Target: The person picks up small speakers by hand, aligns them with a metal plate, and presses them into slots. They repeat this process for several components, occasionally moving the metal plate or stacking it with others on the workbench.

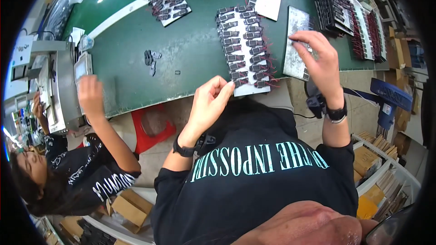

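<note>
My left hand [211, 101] is at the near left corner of a white board [251, 90], with its fingertips pinched beside the nearest small black speaker-like part [239, 83]. Whether they grip that part cannot be made out. Two columns of such black parts with thin red wires cover this board. To the right, my right hand [319, 56] is raised over a narrow silvery plate [295, 66]. Thumb and forefinger are closed together there, with a small dark bit at their tips too tiny to name.
Loose black pieces [151, 61] and a small dark frame [177, 72] lie on the green table [122, 77]. Another filled board [168, 0] is farther back. Stacked boards [330, 4] stand right, near a blue fan [390, 94]. A co-worker's hand [91, 94] is at left.
</note>
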Demonstrator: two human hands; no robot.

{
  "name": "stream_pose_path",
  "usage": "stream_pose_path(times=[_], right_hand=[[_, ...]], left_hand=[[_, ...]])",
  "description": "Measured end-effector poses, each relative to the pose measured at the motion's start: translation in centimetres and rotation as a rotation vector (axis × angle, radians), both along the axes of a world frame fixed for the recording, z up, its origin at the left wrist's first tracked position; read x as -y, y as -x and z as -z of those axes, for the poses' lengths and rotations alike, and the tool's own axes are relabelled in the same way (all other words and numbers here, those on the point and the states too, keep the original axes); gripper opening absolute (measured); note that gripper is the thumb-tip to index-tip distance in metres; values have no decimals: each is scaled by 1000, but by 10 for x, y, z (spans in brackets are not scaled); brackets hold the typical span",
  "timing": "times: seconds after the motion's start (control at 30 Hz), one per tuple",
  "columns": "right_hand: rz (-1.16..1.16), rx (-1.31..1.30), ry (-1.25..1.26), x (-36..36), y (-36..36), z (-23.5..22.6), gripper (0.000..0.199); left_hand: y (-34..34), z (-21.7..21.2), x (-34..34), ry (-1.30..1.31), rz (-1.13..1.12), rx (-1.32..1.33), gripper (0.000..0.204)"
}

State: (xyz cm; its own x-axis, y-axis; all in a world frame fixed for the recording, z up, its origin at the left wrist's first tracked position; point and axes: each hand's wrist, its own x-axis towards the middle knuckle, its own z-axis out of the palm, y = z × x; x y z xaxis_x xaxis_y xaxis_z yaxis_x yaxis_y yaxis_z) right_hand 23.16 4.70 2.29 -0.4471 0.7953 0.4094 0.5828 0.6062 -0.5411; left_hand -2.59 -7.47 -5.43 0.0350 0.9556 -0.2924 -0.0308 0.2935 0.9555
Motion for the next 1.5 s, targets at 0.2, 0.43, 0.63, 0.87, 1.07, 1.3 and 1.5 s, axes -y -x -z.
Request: stream_pose_path(times=[0.2,0.43,0.63,0.87,1.07,1.3,1.5], right_hand=[[-3,114,109,-80,-7,-3,17],[71,178,20,-179,26,39,22],[257,268,-159,-297,9,106,26],[132,264,-14,-277,28,84,28],[96,252,87,-275,41,76,29],[-137,442,577,-314,23,51,94],[-212,336,294,-384,4,107,36]], left_hand=[[2,-12,2,-24,4,-213,31],[23,-20,15,-113,-252,-191,33],[43,-28,26,-71,-336,-225,32],[61,-5,43,-51,-472,-193,29],[53,-9,41,-174,-431,-304,24],[100,-44,51,-276,-579,-754,13],[136,-37,44,-345,-614,-1264,11]])
